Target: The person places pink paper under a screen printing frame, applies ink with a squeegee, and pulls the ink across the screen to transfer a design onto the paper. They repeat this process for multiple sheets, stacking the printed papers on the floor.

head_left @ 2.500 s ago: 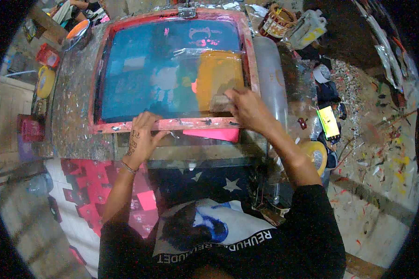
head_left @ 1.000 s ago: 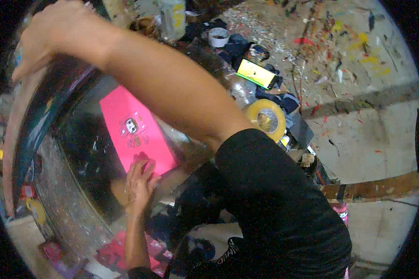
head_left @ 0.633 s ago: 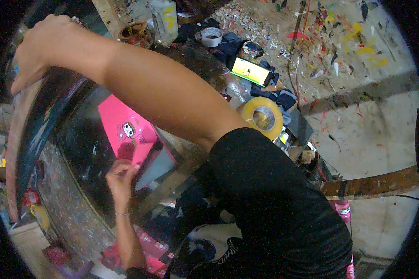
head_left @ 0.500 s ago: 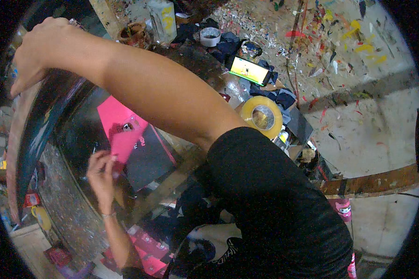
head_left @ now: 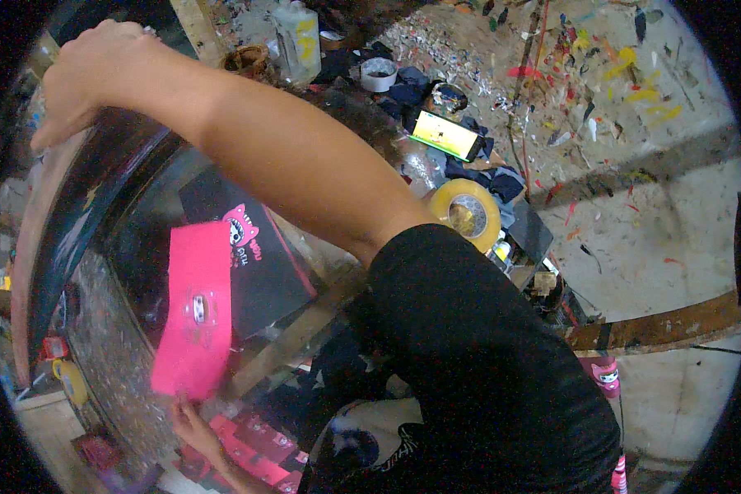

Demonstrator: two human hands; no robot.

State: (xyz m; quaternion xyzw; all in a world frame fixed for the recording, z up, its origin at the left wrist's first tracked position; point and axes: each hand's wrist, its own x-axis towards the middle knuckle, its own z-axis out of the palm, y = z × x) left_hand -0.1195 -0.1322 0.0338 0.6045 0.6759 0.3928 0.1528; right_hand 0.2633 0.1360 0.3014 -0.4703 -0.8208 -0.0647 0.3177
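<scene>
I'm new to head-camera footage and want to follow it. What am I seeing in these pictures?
There is no robot here, just a person using bare hands. Every picture comes from one wide camera worn on the head, looking down, so straight edges appear bent. The long arm crossing the view ends in the right hand, which grips a tilted frame. The left hand holds a bright pink sheet by its lower edge. Partly behind that, a black sheet with a pink and white print lies on the work surface. Off to the right are a tape roll and a phone with its screen lit.
</scene>
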